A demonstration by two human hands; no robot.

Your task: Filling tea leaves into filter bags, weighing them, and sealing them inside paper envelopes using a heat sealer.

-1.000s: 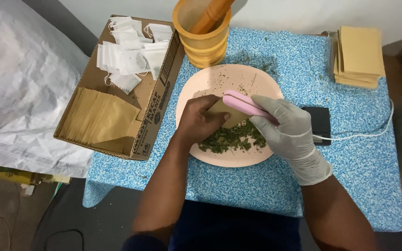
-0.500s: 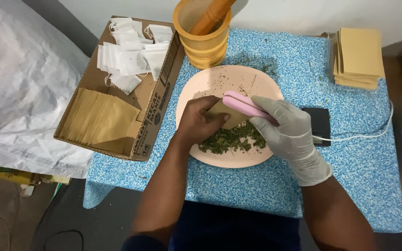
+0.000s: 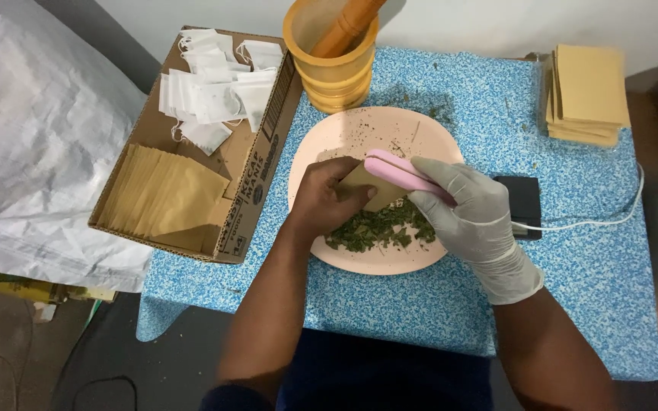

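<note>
- Two hands worked over one desk (image 3: 573, 251), blue-speckled on top, which carried everything listed below.
- Cardboard box (image 3: 268, 144), open, at the desk's left: white filter bags (image 3: 211, 95) with strings at its far end, tan envelopes (image 3: 158, 194) stacked at its near end.
- Pink plate (image 3: 329, 141), centre of the desk, held a loose heap of dried green herb (image 3: 378, 228).
- Yellow mortar (image 3: 333, 72) with a wooden pestle (image 3: 348, 27) stood just beyond the plate.
- Second stack of tan envelopes (image 3: 588, 91) lay at the far right corner; a dark flat device (image 3: 525, 202) with a white cable (image 3: 603, 221) lay just beside the plate.
- Right hand (image 3: 474, 217), in a pale glove, had its fingers closed round a pink handheld sealer (image 3: 401, 173), clamped on the packet's edge.
- Left hand (image 3: 329, 202), bare, pinched a small tan packet (image 3: 367, 190) above the herb, over the plate.
- Handling, as judged: the packet appeared light, thin and easily creased; a hold at the flat edge away from the sealer seemed safest, kept level lest herb spill.
</note>
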